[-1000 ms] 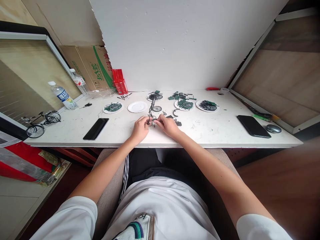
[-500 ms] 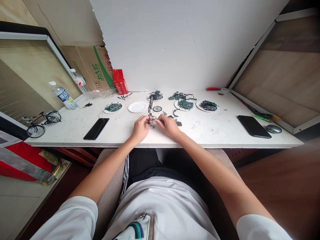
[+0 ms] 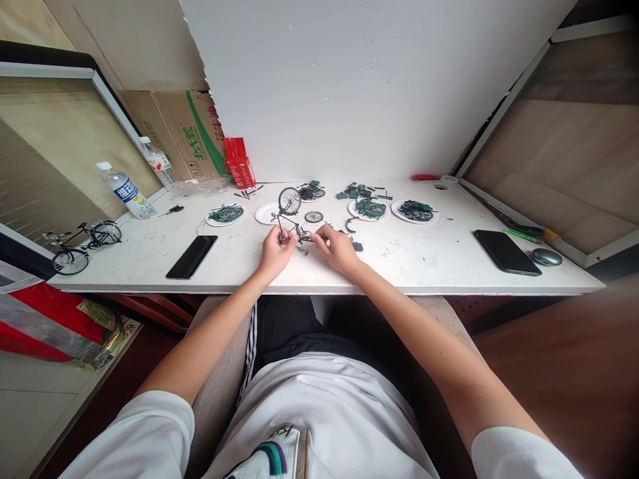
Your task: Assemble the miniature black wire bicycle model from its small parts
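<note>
A dark model bicycle [image 3: 289,201], with one spoked wheel raised on its far side, is held just over the table between my hands. My left hand [image 3: 277,251] pinches its frame from the left. Closed fingertips of my right hand [image 3: 338,249] grip the right end of the same model; the exact part they hold is too small to tell. Behind the hands a loose spoked wheel [image 3: 314,217] lies flat on the table. A curved dark piece [image 3: 350,226] and small dark parts [image 3: 357,247] lie close to my right hand.
Paper plates with green parts [image 3: 369,209] and black parts [image 3: 416,211] stand at the back. A finished model bicycle [image 3: 84,245] stands at the left edge. Phones lie left [image 3: 192,257] and right [image 3: 505,252], beside a mouse [image 3: 547,257]. A bottle [image 3: 126,191] leans at the left.
The model bicycle has turned from nearly edge-on to side-on, its raised wheel now showing as a full circle further left. My left hand has shifted slightly left; my right hand has barely moved.
</note>
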`<move>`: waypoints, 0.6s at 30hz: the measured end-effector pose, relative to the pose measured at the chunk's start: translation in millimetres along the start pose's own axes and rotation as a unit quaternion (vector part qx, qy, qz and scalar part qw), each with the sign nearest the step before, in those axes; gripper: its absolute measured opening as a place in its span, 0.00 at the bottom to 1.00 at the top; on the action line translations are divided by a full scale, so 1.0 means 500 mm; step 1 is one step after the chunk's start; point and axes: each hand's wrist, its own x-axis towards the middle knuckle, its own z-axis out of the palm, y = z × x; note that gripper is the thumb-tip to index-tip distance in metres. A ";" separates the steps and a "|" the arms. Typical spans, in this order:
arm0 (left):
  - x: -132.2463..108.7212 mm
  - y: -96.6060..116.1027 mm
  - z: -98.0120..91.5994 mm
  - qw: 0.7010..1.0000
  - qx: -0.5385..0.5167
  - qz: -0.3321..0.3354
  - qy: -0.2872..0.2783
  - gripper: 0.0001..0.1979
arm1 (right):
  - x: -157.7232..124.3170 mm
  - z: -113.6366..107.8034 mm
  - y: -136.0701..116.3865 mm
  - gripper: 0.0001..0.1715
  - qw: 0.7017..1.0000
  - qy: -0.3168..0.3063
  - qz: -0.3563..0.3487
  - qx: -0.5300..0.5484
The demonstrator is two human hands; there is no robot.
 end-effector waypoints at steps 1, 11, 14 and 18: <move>0.001 -0.005 0.000 1.000 -0.011 -0.007 -0.002 0.15 | 0.000 0.000 0.000 0.23 1.000 -0.007 -0.002 0.022; 0.007 -0.019 0.010 0.994 -0.075 -0.069 -0.038 0.20 | 0.006 -0.001 0.004 0.31 0.990 -0.019 0.010 0.137; 0.005 -0.007 0.011 0.990 -0.092 -0.096 -0.046 0.19 | 0.006 0.000 0.004 0.32 0.991 -0.021 0.007 0.136; 0.000 0.013 0.008 0.987 -0.097 -0.113 -0.059 0.22 | 0.006 0.001 0.003 0.33 0.992 -0.014 0.001 0.124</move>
